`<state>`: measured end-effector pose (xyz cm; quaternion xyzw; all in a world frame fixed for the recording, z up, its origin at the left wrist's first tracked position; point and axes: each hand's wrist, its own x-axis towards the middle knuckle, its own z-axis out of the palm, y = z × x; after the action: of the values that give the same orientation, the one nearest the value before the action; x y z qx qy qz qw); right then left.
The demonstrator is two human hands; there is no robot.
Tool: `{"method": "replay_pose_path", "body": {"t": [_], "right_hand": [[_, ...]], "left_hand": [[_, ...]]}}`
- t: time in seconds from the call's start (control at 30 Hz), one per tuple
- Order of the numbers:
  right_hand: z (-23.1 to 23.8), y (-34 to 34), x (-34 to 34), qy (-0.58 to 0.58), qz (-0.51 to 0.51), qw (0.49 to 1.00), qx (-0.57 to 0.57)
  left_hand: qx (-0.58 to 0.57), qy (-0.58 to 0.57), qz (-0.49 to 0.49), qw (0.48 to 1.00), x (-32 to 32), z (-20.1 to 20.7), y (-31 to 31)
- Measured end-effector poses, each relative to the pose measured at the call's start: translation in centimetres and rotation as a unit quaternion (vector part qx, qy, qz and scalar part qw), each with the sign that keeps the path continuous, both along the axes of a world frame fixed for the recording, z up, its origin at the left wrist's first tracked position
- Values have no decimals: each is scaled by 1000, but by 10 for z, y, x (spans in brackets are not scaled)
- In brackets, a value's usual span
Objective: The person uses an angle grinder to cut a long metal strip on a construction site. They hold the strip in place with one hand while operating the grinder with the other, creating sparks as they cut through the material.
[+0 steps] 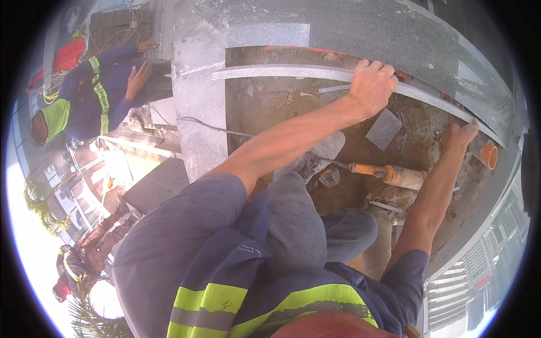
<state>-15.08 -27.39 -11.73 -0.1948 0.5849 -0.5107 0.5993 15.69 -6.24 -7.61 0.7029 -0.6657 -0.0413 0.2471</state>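
- Outdoor work site, bright sun at the left; grey slabs (360,28) border a recess of bare brown soil (248,115), paler slab (197,107) along its left side.
- Long pale strip (282,71) spans the recess near its far side, left end lapping the paler slab's inner edge, right end close to the border; whether that end touches, cannot tell. Its curve may be partly lens bend.
- Left hand (373,87) closed over the strip right of its middle, fingers curled across the top; arm reaches well forward, probably to steady the span.
- Right hand (463,134) at the strip near its right end, one digit up against it; other fingers hidden, so cannot tell whether it grips or only presses. Wide spacing of hands likely keeps the length from swinging.
- Orange power tool (389,173) lies on the soil below the strip, bit pointing left, neither hand on it; seemingly laid down to free both hands.
- Loose grey tile piece (384,129) on the soil between the forearms; orange pipe end (489,156) just beyond the right hand.
- Dark cable (217,129) crosses the paler slab into the recess.
- Co-worker (84,110) at left, in navy with reflective bands, hands apart from the strip.
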Motion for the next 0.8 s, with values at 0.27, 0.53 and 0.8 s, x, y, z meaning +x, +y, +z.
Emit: {"method": "replay_pose_path", "body": {"t": [0.27,0.53,0.8], "right_hand": [[-11,-15,29,-18,-118,993,-13],[76,28,38,-42,-113,992,29],[110,12,-5,33,-62,997,-28]], "left_hand": [[60,2,11,998,8,32,0],[26,-14,-15,999,10,85,10],[-30,12,-40,999,9,86,8]]}}
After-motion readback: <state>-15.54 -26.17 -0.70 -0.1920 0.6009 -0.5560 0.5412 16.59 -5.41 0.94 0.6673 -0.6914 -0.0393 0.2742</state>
